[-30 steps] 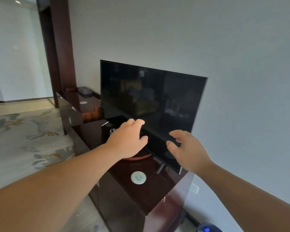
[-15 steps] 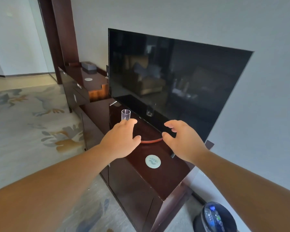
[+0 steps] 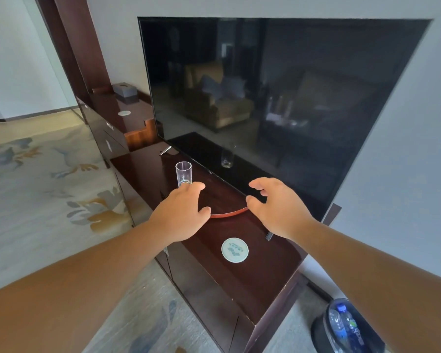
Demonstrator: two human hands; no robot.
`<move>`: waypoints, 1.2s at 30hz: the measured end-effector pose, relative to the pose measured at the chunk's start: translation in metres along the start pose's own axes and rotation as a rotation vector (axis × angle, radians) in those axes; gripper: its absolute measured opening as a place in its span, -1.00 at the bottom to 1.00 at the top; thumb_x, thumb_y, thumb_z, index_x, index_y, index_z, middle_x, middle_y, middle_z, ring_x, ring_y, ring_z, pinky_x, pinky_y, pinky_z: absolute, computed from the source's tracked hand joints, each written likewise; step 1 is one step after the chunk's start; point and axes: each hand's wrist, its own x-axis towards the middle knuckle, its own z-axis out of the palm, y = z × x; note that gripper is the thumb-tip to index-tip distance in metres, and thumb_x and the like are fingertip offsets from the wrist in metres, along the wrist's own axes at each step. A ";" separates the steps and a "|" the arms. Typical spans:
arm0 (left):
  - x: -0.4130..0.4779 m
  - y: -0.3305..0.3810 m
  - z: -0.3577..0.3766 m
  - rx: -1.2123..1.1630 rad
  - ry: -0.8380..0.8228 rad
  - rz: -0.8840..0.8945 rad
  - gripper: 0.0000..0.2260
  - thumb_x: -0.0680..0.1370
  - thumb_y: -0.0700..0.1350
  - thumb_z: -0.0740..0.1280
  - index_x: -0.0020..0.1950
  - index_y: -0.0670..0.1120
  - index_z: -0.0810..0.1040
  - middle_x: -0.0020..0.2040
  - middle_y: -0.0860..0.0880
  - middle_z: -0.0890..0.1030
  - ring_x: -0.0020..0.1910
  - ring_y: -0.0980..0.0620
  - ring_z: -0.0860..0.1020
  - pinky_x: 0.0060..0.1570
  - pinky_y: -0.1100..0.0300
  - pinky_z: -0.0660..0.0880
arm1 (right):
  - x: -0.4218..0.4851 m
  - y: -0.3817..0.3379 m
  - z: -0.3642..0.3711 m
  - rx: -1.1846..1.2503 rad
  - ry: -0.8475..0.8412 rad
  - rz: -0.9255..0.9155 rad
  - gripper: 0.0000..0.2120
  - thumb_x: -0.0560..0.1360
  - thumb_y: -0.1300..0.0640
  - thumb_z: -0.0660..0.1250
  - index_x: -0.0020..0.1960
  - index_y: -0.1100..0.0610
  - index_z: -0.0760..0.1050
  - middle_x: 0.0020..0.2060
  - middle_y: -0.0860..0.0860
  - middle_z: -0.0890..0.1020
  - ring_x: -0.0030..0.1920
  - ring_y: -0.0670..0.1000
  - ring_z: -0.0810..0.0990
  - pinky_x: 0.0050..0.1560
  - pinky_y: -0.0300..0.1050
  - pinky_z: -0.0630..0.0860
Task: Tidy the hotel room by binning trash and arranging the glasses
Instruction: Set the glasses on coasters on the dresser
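Dark polished wood of a low cabinet (image 3: 260,284) carries a clear glass (image 3: 183,173), upright at 11 o'clock from the visible rim of a red tray (image 3: 228,214). The left hand (image 3: 181,215) hovers with fingers loosely spread, gripping nothing. The glass stands just at its 12 o'clock, though contact cannot be told. The right hand (image 3: 278,207), likewise relaxed and empty, is at its 3 o'clock, before the television (image 3: 265,98). A round coaster (image 3: 234,250) lies at the tray's 6 o'clock.
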 end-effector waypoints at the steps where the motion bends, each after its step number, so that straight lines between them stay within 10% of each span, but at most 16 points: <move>1: 0.006 -0.001 0.004 0.001 -0.010 0.011 -0.51 0.55 0.05 0.24 0.46 -0.01 0.24 0.32 -0.06 0.42 0.26 -0.04 0.45 0.16 0.00 0.47 | 0.004 0.002 0.003 -0.001 -0.003 0.011 -0.60 0.56 -0.05 0.26 0.38 -0.05 0.39 0.34 -0.06 0.45 0.22 -0.05 0.52 0.05 -0.26 0.35; 36: 0.161 -0.081 0.115 -0.095 -0.474 0.447 -0.52 0.55 0.07 0.23 0.44 0.01 0.25 0.34 -0.04 0.39 0.32 -0.06 0.39 0.20 -0.01 0.42 | 0.072 0.034 0.141 -0.070 0.038 0.642 -0.59 0.53 -0.08 0.27 0.36 -0.04 0.41 0.28 -0.04 0.49 0.11 -0.03 0.54 0.06 -0.17 0.45</move>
